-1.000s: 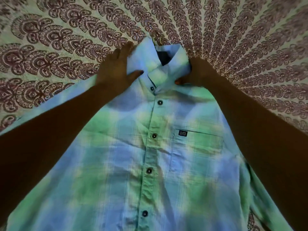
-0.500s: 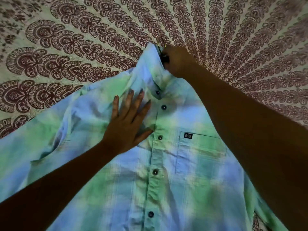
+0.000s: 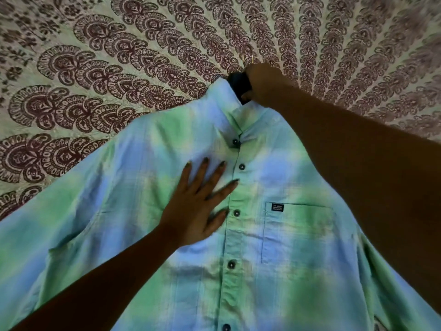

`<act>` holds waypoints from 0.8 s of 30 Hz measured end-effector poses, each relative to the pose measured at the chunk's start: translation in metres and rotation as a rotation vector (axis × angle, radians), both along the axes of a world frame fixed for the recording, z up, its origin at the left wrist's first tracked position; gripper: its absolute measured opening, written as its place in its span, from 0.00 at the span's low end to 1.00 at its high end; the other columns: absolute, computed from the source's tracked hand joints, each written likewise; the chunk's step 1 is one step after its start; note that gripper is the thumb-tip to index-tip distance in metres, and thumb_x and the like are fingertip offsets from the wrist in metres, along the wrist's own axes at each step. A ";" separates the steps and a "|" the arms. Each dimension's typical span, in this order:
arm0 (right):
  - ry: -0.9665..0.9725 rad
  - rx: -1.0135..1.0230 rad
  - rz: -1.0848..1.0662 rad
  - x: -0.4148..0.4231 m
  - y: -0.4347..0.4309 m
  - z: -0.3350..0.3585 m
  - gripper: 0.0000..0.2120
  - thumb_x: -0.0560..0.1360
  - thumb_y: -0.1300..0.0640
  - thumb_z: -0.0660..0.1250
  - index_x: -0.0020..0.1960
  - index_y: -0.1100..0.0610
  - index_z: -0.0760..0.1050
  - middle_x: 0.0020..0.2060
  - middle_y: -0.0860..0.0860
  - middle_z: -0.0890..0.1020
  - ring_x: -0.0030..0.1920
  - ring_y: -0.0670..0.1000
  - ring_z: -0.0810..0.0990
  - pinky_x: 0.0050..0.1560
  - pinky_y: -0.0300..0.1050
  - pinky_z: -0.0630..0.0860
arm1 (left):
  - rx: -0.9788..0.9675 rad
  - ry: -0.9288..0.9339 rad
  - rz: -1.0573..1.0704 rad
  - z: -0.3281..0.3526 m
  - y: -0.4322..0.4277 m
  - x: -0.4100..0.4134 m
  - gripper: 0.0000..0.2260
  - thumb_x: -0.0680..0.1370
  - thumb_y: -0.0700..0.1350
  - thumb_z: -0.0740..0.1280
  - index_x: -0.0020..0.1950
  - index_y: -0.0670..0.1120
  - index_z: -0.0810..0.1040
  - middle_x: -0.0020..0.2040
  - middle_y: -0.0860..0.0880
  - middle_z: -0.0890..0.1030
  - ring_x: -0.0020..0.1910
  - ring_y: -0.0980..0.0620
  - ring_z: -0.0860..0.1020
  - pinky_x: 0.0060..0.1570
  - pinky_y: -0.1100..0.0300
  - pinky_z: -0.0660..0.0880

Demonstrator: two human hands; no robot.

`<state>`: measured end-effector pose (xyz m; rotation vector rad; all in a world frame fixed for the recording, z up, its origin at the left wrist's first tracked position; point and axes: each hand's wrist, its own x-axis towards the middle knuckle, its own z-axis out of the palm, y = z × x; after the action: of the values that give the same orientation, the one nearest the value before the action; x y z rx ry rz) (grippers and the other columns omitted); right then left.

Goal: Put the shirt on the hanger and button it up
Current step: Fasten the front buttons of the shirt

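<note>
From the head camera, a green and blue plaid shirt (image 3: 274,235) lies front-up across a bedspread (image 3: 95,80) printed with dark red paisley arches. Its placket is closed, and a row of dark buttons (image 3: 236,213) runs down the middle.

The left hand (image 3: 200,206) rests flat on the chest just left of the placket, fingers straight and fanned wide, holding nothing.

The right hand (image 3: 262,84) is at the top, fingers curled tight round the raised collar (image 3: 229,101), whose dark inside shows beside the knuckles. I cannot tell whether they also hold the hanger's neck. A brass-coloured hanger hook (image 3: 248,59) pokes out just above that hand.

A chest pocket (image 3: 298,235) with a small dark label (image 3: 278,207) sits right of the placket.
</note>
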<state>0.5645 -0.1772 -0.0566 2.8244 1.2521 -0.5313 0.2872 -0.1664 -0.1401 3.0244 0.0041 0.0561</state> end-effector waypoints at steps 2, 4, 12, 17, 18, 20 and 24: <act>0.007 -0.003 0.006 0.005 -0.001 -0.008 0.21 0.73 0.57 0.69 0.62 0.64 0.70 0.60 0.63 0.75 0.59 0.62 0.74 0.55 0.48 0.71 | -0.010 0.015 -0.004 -0.001 0.001 0.000 0.25 0.78 0.59 0.54 0.74 0.54 0.58 0.76 0.44 0.57 0.75 0.38 0.51 0.70 0.36 0.53; 0.049 -0.020 0.032 0.007 -0.003 -0.008 0.21 0.73 0.56 0.69 0.63 0.64 0.70 0.59 0.64 0.75 0.59 0.62 0.74 0.55 0.49 0.70 | -0.021 0.009 -0.009 -0.002 0.001 0.000 0.25 0.78 0.59 0.54 0.74 0.54 0.59 0.76 0.45 0.57 0.75 0.38 0.51 0.70 0.36 0.52; -0.138 0.514 -0.344 -0.034 -0.037 0.004 0.16 0.73 0.54 0.67 0.58 0.59 0.73 0.58 0.58 0.75 0.58 0.57 0.74 0.52 0.44 0.69 | -0.200 -0.122 0.025 0.002 0.005 0.007 0.19 0.75 0.53 0.59 0.64 0.50 0.75 0.66 0.43 0.73 0.66 0.40 0.69 0.64 0.47 0.64; 0.161 0.258 -0.494 -0.098 -0.063 -0.020 0.17 0.70 0.45 0.71 0.49 0.58 0.75 0.46 0.59 0.80 0.52 0.59 0.79 0.43 0.45 0.70 | -0.476 -0.348 0.349 0.023 0.010 0.064 0.10 0.77 0.41 0.59 0.54 0.40 0.77 0.52 0.40 0.77 0.51 0.43 0.74 0.50 0.54 0.70; 0.176 0.220 -0.498 -0.105 -0.065 -0.025 0.18 0.71 0.45 0.70 0.50 0.59 0.75 0.48 0.59 0.80 0.53 0.59 0.78 0.44 0.45 0.70 | -0.500 -0.301 0.403 0.027 0.011 0.076 0.10 0.78 0.41 0.60 0.55 0.40 0.77 0.52 0.40 0.77 0.51 0.43 0.75 0.50 0.55 0.69; 0.153 0.203 -0.514 -0.110 -0.064 -0.028 0.20 0.72 0.45 0.68 0.53 0.62 0.74 0.52 0.59 0.79 0.55 0.59 0.77 0.44 0.43 0.69 | -0.484 -0.129 0.467 0.032 0.014 0.098 0.11 0.78 0.42 0.61 0.56 0.42 0.78 0.54 0.41 0.78 0.53 0.41 0.76 0.50 0.54 0.69; 0.163 0.139 -0.550 -0.100 -0.057 -0.021 0.22 0.71 0.47 0.70 0.57 0.62 0.72 0.57 0.59 0.77 0.57 0.60 0.77 0.46 0.44 0.71 | -0.494 0.128 0.536 0.034 0.028 0.124 0.09 0.75 0.42 0.64 0.52 0.44 0.82 0.52 0.41 0.81 0.53 0.40 0.78 0.53 0.51 0.75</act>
<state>0.4641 -0.2343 -0.0777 3.2987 0.5172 -0.7175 0.4110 -0.1379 -0.1064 2.4464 0.7225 -0.0810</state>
